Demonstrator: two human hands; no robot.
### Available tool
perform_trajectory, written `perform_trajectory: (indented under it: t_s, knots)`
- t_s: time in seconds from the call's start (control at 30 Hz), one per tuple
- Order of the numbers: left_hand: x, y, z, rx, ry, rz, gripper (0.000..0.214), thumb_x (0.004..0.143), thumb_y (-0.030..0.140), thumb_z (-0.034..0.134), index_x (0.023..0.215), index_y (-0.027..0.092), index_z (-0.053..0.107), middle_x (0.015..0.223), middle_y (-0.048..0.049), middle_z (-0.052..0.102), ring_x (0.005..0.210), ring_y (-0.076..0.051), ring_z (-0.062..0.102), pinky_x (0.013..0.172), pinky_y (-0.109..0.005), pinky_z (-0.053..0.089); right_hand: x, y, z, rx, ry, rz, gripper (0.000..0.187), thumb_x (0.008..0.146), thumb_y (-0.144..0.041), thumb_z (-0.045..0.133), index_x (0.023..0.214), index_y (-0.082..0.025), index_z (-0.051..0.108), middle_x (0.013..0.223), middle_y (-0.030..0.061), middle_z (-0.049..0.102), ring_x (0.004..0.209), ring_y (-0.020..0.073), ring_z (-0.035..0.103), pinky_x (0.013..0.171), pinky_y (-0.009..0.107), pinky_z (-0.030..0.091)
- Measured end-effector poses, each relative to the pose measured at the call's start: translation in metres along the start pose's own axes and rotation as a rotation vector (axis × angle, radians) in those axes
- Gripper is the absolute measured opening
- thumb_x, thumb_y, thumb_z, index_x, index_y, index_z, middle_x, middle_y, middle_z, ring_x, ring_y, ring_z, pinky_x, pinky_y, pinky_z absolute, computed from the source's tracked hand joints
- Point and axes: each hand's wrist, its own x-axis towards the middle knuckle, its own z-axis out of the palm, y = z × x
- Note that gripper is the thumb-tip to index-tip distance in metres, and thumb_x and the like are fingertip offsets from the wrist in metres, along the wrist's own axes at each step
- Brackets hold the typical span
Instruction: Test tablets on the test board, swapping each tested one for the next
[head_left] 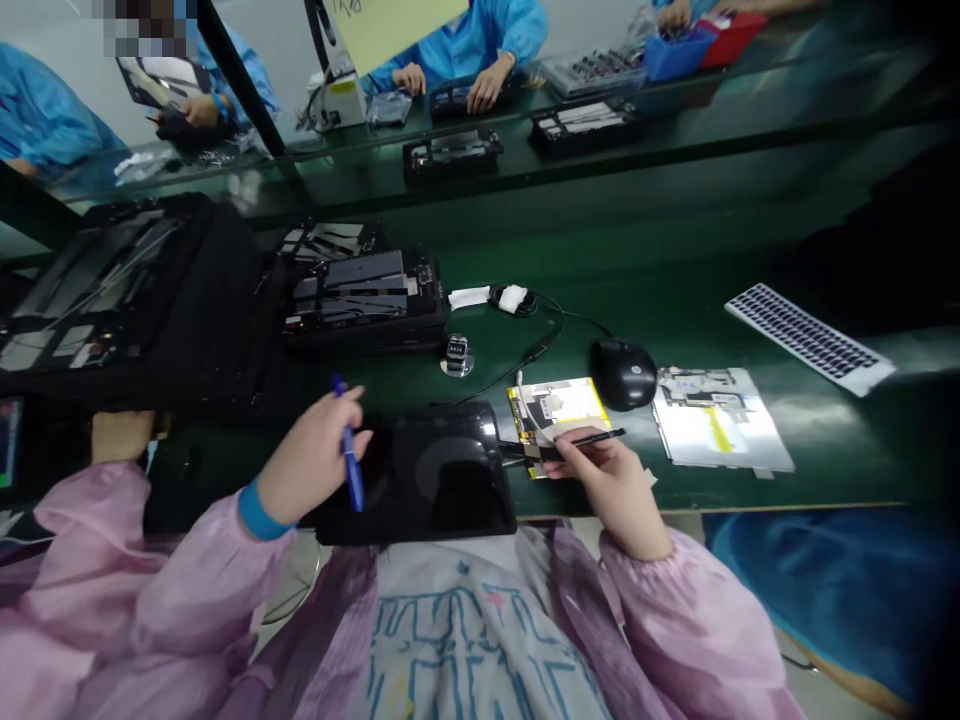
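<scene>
My left hand [311,450], with a blue band at the wrist, is closed around a blue pen [350,455] above the left part of a black tablet [450,475]. The tablet lies glossy side up at the bench's near edge. To its right, my right hand [600,470] pinches a slim black strip [596,437]; whether it is a tool or a flex cable I cannot tell. Beneath those fingers is a yellow-edged battery-like panel [566,400] with a white wire on it. A short dark ribbon runs between the tablet's right edge and this panel.
Stacked black device housings [367,300] stand at the left. A black mouse [624,372], a silver plate [724,420], a label sheet [810,340] and a small numbered stamp [457,352] lie about. A neighbour's hand [124,437] is at far left; co-workers in blue sit opposite.
</scene>
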Motion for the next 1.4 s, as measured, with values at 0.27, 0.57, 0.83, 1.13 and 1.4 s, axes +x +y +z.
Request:
perform_trajectory:
  t_s: [0.27,0.57,0.83,1.13,1.4]
  knots:
    - [0.090,0.094,0.100,-0.190,-0.560,0.387,0.010,0.083,0.024,0.053,0.088,0.018,0.047,0.075,-0.0024,0.058,0.065,-0.015,0.053,0.062,-0.025,0.038,0.003,0.007,0.007,-0.101,-0.006,-0.167,0.046,0.071,-0.064,0.071,0.078,-0.021,0.058,0.075,0.0068,0.065,0.070,0.0257,0.064,0.069,0.040,0.056]
    - [0.103,0.080,0.114,-0.525,-0.404,0.201,0.016,0.080,0.025,0.056,0.073,0.017,0.044,0.063,0.0042,0.049,0.055,-0.008,0.042,0.057,-0.022,0.032,0.001,0.015,-0.001,-0.467,0.005,-0.552,0.025,0.098,-0.037,0.042,0.091,-0.019,0.057,0.083,0.0062,0.062,0.078,0.0224,0.060,0.069,0.034,0.048]
    - [0.108,0.088,0.120,-0.744,-0.402,0.127,0.012,0.079,0.019,0.052,0.074,0.018,0.041,0.076,0.0004,0.053,0.070,-0.010,0.049,0.068,-0.022,0.040,0.009,0.020,-0.002,-0.715,-0.113,-0.791,0.016,0.096,-0.019,0.038,0.094,-0.018,0.054,0.096,0.0099,0.060,0.098,0.0274,0.053,0.081,0.044,0.042]
    - [0.119,0.090,0.120,-0.238,-0.296,0.131,0.008,0.075,0.016,0.053,0.072,0.017,0.046,0.068,0.0016,0.055,0.072,-0.013,0.049,0.088,-0.036,0.034,0.010,0.019,-0.006,-0.718,-0.148,-0.794,0.013,0.095,-0.015,0.040,0.098,-0.019,0.052,0.111,0.0079,0.059,0.104,0.0259,0.051,0.087,0.044,0.039]
    - [0.121,0.082,0.124,-0.073,-0.421,0.071,0.004,0.073,0.015,0.053,0.074,0.017,0.050,0.073,0.0027,0.060,0.082,-0.016,0.053,0.103,-0.047,0.019,0.011,0.022,-0.007,-0.733,-0.145,-0.811,0.011,0.096,-0.016,0.043,0.098,-0.019,0.053,0.111,0.0069,0.060,0.103,0.0258,0.052,0.087,0.043,0.040]
